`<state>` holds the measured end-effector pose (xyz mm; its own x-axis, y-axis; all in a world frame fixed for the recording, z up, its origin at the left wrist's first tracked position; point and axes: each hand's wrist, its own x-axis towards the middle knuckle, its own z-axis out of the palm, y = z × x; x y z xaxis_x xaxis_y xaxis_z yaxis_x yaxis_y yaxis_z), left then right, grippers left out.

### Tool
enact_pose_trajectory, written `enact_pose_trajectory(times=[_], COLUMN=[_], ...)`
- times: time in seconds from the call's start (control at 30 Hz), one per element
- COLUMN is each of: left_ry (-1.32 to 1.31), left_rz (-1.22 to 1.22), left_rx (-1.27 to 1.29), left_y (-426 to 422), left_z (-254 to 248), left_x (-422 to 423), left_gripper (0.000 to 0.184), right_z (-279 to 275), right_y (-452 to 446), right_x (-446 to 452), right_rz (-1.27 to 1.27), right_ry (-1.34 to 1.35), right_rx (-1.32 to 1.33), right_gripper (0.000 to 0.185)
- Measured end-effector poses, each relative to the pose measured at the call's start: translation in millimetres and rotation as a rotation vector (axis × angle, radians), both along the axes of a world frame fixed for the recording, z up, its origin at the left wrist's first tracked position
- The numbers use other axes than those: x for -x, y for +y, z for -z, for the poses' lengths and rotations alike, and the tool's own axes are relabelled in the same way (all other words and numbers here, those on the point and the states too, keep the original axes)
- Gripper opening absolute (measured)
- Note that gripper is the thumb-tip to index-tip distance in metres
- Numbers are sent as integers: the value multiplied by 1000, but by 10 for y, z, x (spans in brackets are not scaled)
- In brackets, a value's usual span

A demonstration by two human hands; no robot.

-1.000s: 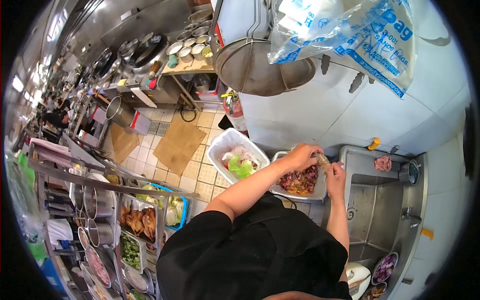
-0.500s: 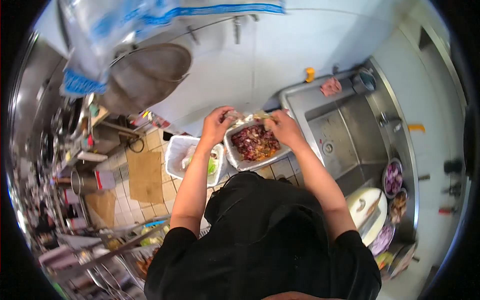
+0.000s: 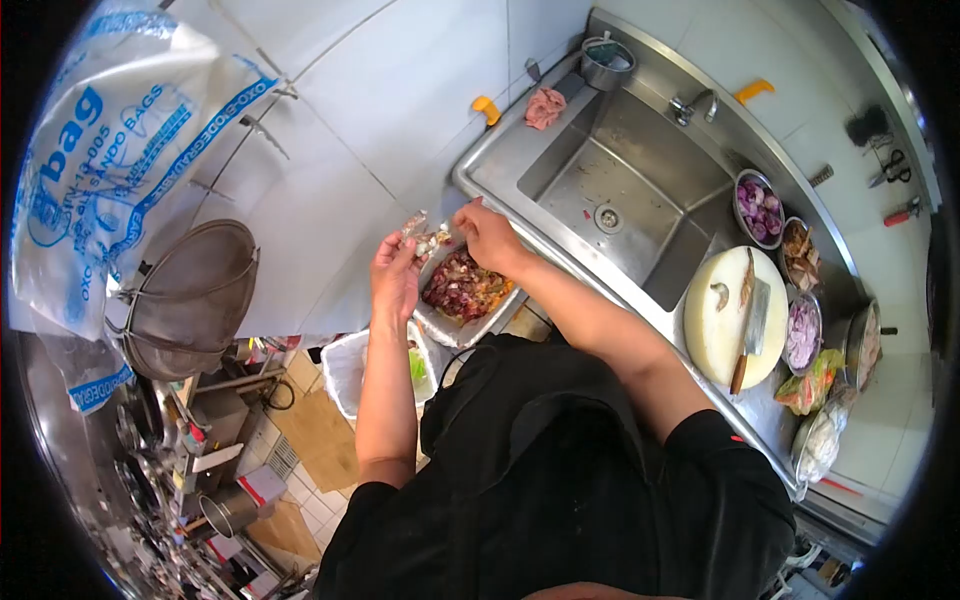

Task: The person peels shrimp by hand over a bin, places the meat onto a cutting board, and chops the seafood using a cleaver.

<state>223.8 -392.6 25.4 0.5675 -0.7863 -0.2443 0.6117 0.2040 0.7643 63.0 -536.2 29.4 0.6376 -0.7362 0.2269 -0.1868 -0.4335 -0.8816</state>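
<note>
Crumpled clear plastic point(image 3: 428, 240) with whitish bits on it is pinched in my left hand point(image 3: 393, 275), over the far left edge of a bin. My right hand point(image 3: 487, 236) is closed with curled fingers just right of the plastic. What it grips, if anything, is hidden. Below both hands stands the bin point(image 3: 480, 335), a pale rectangular one. Dark red and purple peelings point(image 3: 458, 290) with some orange scraps fill it.
A white lined bin point(image 3: 340, 385) stands left. At right is a steel sink point(image 3: 600, 170). A round cutting board point(image 3: 708, 325) holds a knife point(image 3: 755, 320), near bowls of purple onions point(image 3: 758, 210) and chopped onion point(image 3: 802, 335). A plastic bag point(image 3: 110, 170) and strainer point(image 3: 195, 295) hang left.
My view has swung, so the sink shows more fully. My hands have come closer together, with the left lifted holding the plastic and the right moved in beside it.
</note>
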Motion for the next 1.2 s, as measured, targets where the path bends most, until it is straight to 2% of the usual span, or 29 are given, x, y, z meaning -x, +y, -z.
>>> enact_pose_trajectory(times=[0.1,0.17,0.23,0.3,0.4,0.43,0.5,0.53,0.57,0.63,0.7,0.77,0.8,0.83,0.87,0.9,0.93,0.97,1.03,1.13,1.2], left_ry=[-7,-2,20,40,88,108,123,159,197,228,264,220,193,173,157,145,113,75,0,-67,-134], left_rz=[43,44,56,70,110,99,93,107,121,138,162,170,176,201,213,230,243,250,352,334,371], left_rx=[14,-7,33,69,66,103,139,213,288,310,329,317,296,274,280,283,266,250,236,96,15], left_y=[-105,-171,-211,-212,-106,-66,-26,-18,-10,-3,5,-14,-16,-6,-5,-16,-34,-53,-96,-137,-265], left_z=[50,93,93,62,-2,-11,-18,-12,-9,-48,-59,-50,-106,-182,-201,-170,-113,-62,-152,21,-52], left_x=[68,90,149,201,277,307,299,271,242,201,165,149,180,216,251,261,242,237,310,283,509], left_gripper=[19,19,20,20,21,20,18,19,19,20,20,19,18,18,20,23,23,23,38,35,35], right_z=[-168,-459,-421,-371,-411,-422,-422,-402,-345,-50,154,218,138,202,486,436,612,737,584,259,395], right_y=[66,158,130,143,87,79,42,17,20,32,89,125,146,147,141,123,113,67,-60,-302,-435], right_x=[-32,-8,10,-41,25,35,52,70,70,33,-9,17,49,48,30,139,178,233,662,1741,2669], right_rz=[1,-98,-170,-228,-262,-257,-22,19,23,83,73,74,51,53,-1,-115,-111,-75,-18,193,498], right_ry=[-96,-111,-44,-230,-220,-226,-109,-65,-72,-42,-82,137,173,209,233,354,263,214,195,185,3], right_rx=[-29,-275,-199,-338,-248,-251,-164,-197,-199,112,73,34,-127,-146,-42,-16,112,92,-12,-154,-126], right_gripper=[15,13,17,18,16,16,12,14,14,17,17,18,17,20,25,36,44,46,45,33,26])
